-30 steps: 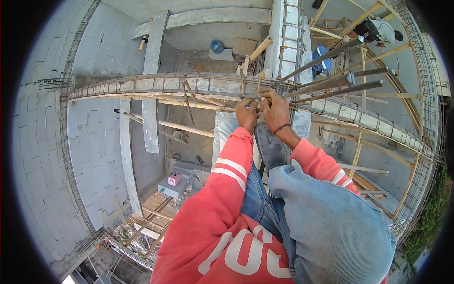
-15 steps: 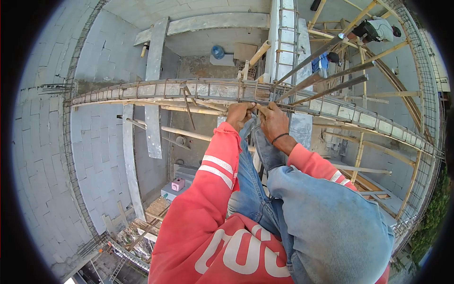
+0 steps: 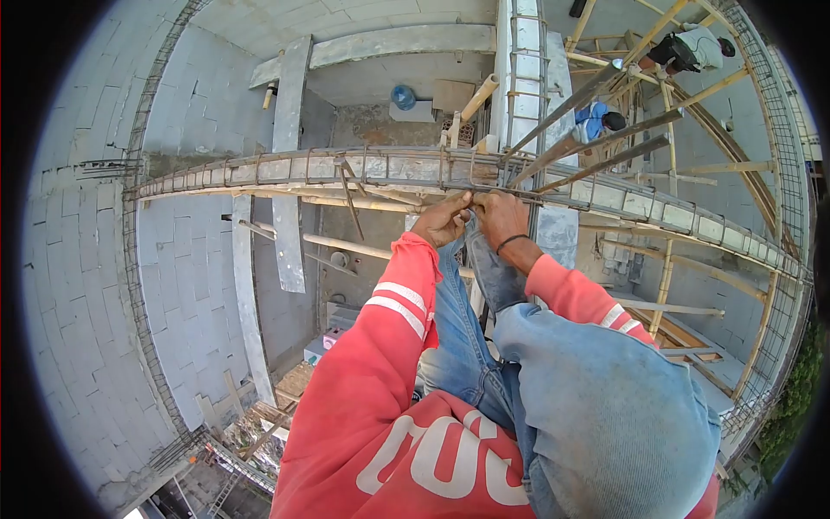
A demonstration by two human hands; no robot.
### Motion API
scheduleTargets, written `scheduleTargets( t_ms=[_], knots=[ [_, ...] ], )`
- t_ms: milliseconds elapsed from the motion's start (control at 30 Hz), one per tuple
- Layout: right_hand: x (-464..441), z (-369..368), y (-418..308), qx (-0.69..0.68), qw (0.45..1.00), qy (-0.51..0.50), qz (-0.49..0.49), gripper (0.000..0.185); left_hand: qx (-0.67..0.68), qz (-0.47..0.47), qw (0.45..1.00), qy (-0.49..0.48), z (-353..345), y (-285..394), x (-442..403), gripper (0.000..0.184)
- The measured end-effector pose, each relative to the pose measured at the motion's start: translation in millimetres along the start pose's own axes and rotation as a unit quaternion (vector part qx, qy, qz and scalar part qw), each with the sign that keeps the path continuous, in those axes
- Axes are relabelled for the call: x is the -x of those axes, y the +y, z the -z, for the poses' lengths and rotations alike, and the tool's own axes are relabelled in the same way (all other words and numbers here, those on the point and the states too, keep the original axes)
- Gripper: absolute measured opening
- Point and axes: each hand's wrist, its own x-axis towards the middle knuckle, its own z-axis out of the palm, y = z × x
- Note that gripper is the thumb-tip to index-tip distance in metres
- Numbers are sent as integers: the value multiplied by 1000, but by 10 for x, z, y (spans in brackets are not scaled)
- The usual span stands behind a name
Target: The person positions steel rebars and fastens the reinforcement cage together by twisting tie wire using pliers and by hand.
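Observation:
My left hand [image 3: 443, 220] and my right hand [image 3: 501, 216] meet at the near edge of a rebar cage [image 3: 380, 164] that runs across a block wall. The fingers of both are pinched together, fingertip to fingertip. Whatever lies between them is too small to make out. Just beyond the hands, this cage meets another one [image 3: 526, 86] that runs away from me. A dark boot [image 3: 494, 272] is below my right hand, at the end of a jeans leg.
Dark poles [image 3: 566, 108] slant up at the right of the crossing. Bamboo scaffolding [image 3: 666, 285] stands at the right. Two people are at the upper right, one in blue [image 3: 595, 121], one in a light shirt [image 3: 702, 48]. A blue jug [image 3: 403, 97] sits far below.
Both hands have drawn slightly back from the cage, still close together. The person in blue has come further into view. The camera view has shifted slightly.

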Motion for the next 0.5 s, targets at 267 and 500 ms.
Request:
scheduleTargets(
  t_ms=[267,500],
  knots=[
    [-52,-13,-25,-78,993,-35,-78,13,-247,-64,949,187,-426,-16,111,29],
    [20,78,-174,73,993,-78,-54,20,-303,-213,905,211,-499,-169,28,24]
  ],
)
